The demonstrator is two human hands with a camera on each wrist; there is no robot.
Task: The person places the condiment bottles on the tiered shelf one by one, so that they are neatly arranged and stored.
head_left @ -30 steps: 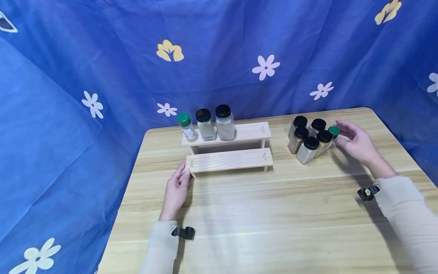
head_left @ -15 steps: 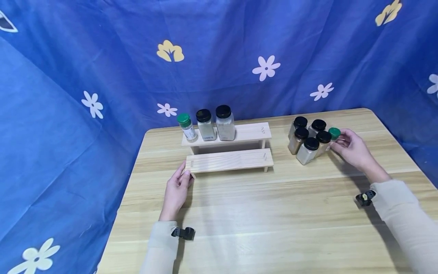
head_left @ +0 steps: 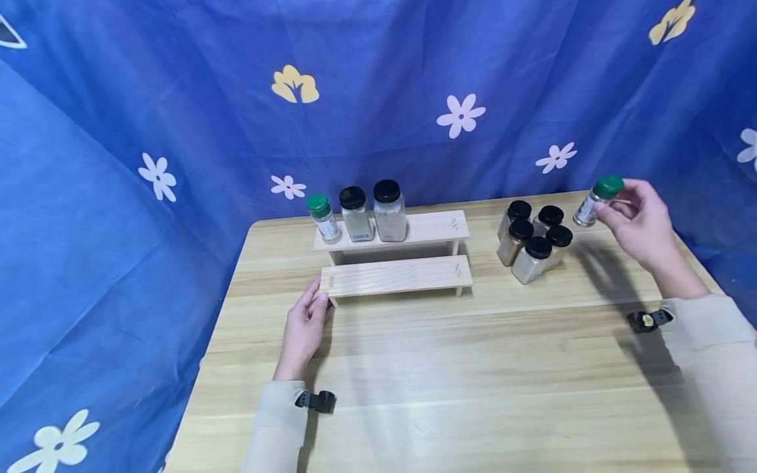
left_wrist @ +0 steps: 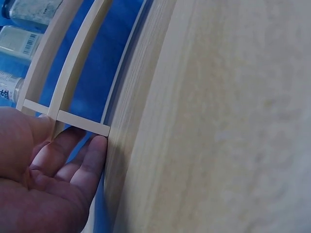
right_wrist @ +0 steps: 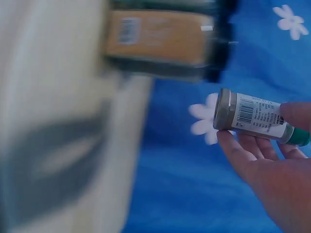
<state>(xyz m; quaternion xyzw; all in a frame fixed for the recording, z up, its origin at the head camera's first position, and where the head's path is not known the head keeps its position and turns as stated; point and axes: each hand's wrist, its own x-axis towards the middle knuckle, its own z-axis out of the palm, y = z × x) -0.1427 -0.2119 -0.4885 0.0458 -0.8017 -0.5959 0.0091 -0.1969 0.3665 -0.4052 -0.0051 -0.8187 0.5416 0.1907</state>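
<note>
My right hand (head_left: 644,226) holds a small spice jar (head_left: 590,207) with a green lid, raised above the table and tilted. In the right wrist view the thumb and fingers grip this labelled glass jar (right_wrist: 257,115). My left hand (head_left: 304,332) grips the left end of the lower step of a two-step wooden rack (head_left: 396,276). Seen from the left wrist, the thumb lies at the board and fingertips touch the rack's leg (left_wrist: 82,123). On the upper step stand another green-lidded jar (head_left: 327,226) and two black-lidded jars (head_left: 357,220) (head_left: 389,217).
Several black-lidded spice jars (head_left: 531,263) stand in a cluster on the right part of the wooden table (head_left: 473,381), left of my right hand. A blue flowered cloth (head_left: 378,118) hangs behind the table and along its sides.
My right hand closed on the green-lidded jar at the cluster's right edge, then lifted it up and to the right. The left hand stayed at the rack.
</note>
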